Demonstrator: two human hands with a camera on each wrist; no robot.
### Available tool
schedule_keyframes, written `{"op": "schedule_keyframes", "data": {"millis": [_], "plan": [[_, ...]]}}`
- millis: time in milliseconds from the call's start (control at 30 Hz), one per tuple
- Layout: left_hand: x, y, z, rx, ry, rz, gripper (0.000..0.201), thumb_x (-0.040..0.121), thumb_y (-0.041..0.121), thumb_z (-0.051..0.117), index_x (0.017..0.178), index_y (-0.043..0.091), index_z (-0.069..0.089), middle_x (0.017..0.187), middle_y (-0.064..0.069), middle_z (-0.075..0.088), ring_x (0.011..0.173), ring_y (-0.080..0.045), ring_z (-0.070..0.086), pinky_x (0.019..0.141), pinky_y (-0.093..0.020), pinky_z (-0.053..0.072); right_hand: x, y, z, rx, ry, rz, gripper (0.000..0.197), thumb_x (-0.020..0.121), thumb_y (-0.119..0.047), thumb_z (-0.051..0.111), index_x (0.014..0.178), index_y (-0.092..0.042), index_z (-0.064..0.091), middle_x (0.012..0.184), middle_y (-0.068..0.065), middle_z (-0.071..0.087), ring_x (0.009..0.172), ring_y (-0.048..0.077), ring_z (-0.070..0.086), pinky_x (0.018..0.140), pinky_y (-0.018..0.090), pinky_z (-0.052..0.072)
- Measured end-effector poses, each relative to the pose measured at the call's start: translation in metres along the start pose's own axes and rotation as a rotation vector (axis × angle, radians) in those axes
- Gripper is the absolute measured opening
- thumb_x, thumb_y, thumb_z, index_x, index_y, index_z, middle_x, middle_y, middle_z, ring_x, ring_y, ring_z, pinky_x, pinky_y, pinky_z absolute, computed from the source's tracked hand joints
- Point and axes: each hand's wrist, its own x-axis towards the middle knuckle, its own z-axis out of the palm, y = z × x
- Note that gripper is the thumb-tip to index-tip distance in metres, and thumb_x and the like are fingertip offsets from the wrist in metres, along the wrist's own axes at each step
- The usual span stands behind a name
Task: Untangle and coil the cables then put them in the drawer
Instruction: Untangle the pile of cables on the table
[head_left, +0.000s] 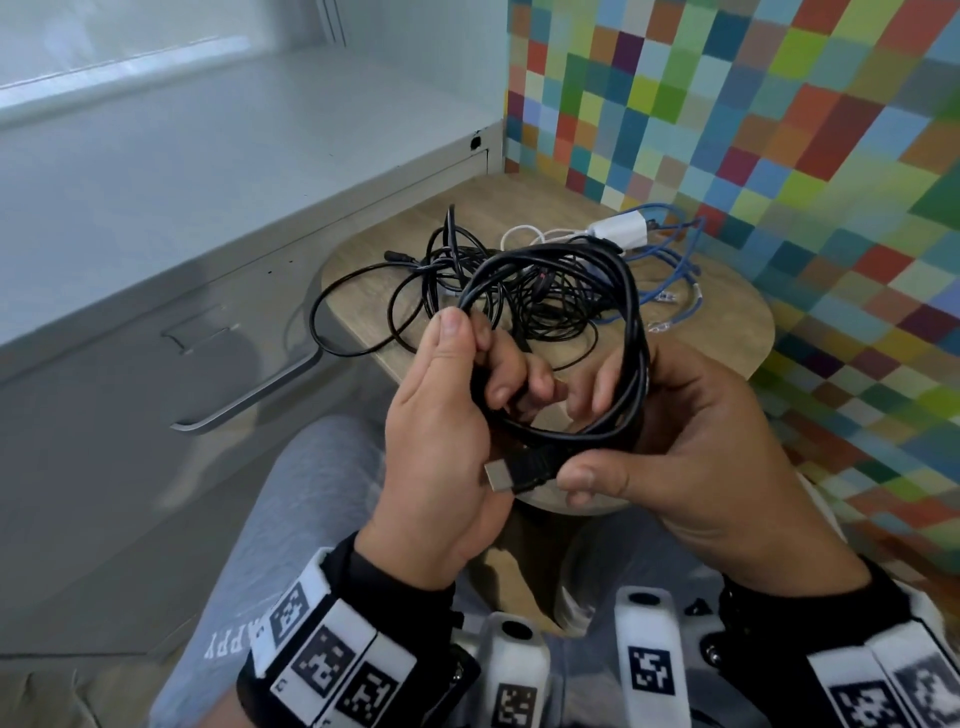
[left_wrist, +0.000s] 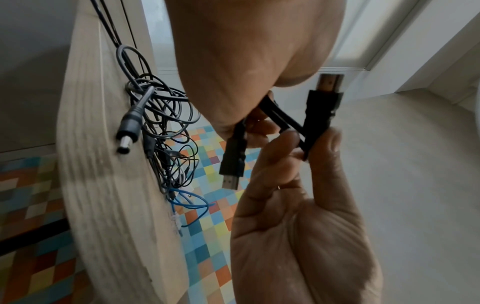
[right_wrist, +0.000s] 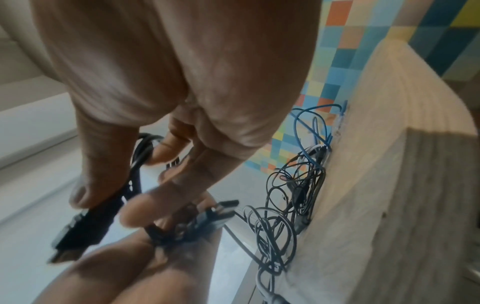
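Both the left hand (head_left: 441, 415) and the right hand (head_left: 691, 447) grip a looped, thick black cable (head_left: 613, 291); thin tangled cables (head_left: 457, 280) lie on the round wooden counter (head_left: 727, 312).

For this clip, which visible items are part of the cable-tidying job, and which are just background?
Job:
- black cable coil, held by left hand and right hand
- tangled cables on the wooden table
- blue cable
- white charger
- drawer

Background:
- coloured tile wall
- white countertop

Left hand (head_left: 441, 415) and right hand (head_left: 691, 447) raised together, fingers curled, gripping cable
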Motion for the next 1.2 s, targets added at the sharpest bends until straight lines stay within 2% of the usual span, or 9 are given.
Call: {"op": "schedule_keyframes", "data": {"millis": [100,167,300,633,733,800,933,1100,1200], "plan": [[0.0,0.0,-0.002,0.006,-0.024,-0.035,0.027,0.107,0.034,0.039,0.088,0.014,0.043,0.067,-0.002,0.036,0.065,-0.018,0.047,0.069,-0.034,0.043,-0.002,0.003,0.004,0.066,0.022,-0.05,0.035,0.069,-0.016,0.091,0.087,-0.021,0.06,0.096,0.011,0.07,0.06,0.038,0.068,0.054,0.034,0.059],[0.001,0.0,-0.002,0.031,-0.025,-0.031,0.026,0.103,0.035,0.041,0.087,0.014,0.042,0.068,-0.003,0.036,0.064,-0.019,0.043,0.064,-0.033,0.041,-0.002,0.005,0.008,0.043,0.102,-0.103,0.033,0.074,-0.023,0.088,0.088,-0.024,0.058,0.09,0.011,0.072,0.06,0.045,0.067,0.054,0.034,0.058],[0.001,0.0,-0.002,0.155,-0.037,-0.011,0.026,0.101,0.037,0.041,0.088,0.014,0.044,0.073,-0.006,0.043,0.064,-0.026,0.037,0.056,-0.038,0.032,0.003,0.006,0.01,-0.024,0.265,-0.168,0.034,0.079,-0.024,0.085,0.091,-0.023,0.054,0.077,0.0,0.071,0.058,0.025,0.069,0.057,0.036,0.058],[0.002,0.003,-0.003,0.266,-0.011,0.067,0.026,0.101,0.033,0.04,0.086,0.014,0.049,0.071,-0.002,0.047,0.065,-0.017,0.043,0.056,-0.031,0.04,0.003,0.011,0.006,-0.15,0.323,-0.15,0.034,0.081,-0.008,0.081,0.092,-0.02,0.051,0.083,0.002,0.07,0.067,0.028,0.068,0.067,0.037,0.059],[0.004,0.007,-0.004,0.357,0.03,0.099,0.027,0.101,0.035,0.041,0.086,0.015,0.051,0.07,-0.001,0.048,0.064,-0.017,0.045,0.057,-0.031,0.039,0.003,0.01,0.001,-0.072,0.218,-0.078,0.035,0.077,-0.008,0.082,0.093,-0.016,0.051,0.087,0.005,0.07,0.068,0.028,0.071,0.061,0.035,0.059],[0.006,0.009,-0.005,0.403,0.051,0.117,0.028,0.103,0.035,0.042,0.086,0.015,0.052,0.069,0.0,0.049,0.064,-0.018,0.047,0.06,-0.032,0.04,0.003,0.01,-0.005,-0.069,0.135,-0.033,0.044,0.071,-0.015,0.092,0.092,-0.015,0.053,0.09,0.006,0.071,0.076,0.027,0.072,0.068,0.033,0.06],[0.006,0.009,-0.004,0.468,0.066,0.149,0.032,0.11,0.028,0.039,0.084,0.015,0.052,0.067,-0.002,0.048,0.063,-0.019,0.044,0.061,-0.03,0.042,0.002,0.01,-0.007,-0.141,0.047,-0.018,0.039,0.073,-0.008,0.085,0.09,-0.014,0.05,0.09,0.007,0.07,0.083,0.018,0.068,0.08,0.029,0.057],[0.004,0.007,-0.002,0.575,0.072,0.226,0.031,0.105,0.032,0.041,0.082,0.015,0.052,0.069,-0.002,0.048,0.064,-0.018,0.043,0.062,-0.033,0.039,0.0,0.005,-0.008,-0.205,0.065,-0.04,0.039,0.073,0.002,0.08,0.087,-0.012,0.047,0.081,0.004,0.067,0.081,0.015,0.068,0.08,0.024,0.056],[0.004,0.006,0.001,0.576,0.078,0.264,0.031,0.106,0.03,0.041,0.081,0.015,0.052,0.071,-0.004,0.047,0.065,-0.022,0.042,0.063,-0.039,0.039,0.0,0.007,-0.005,-0.18,0.083,-0.037,0.039,0.072,0.005,0.078,0.087,-0.01,0.046,0.076,0.003,0.064,0.091,0.017,0.073,0.084,0.025,0.057]]}}
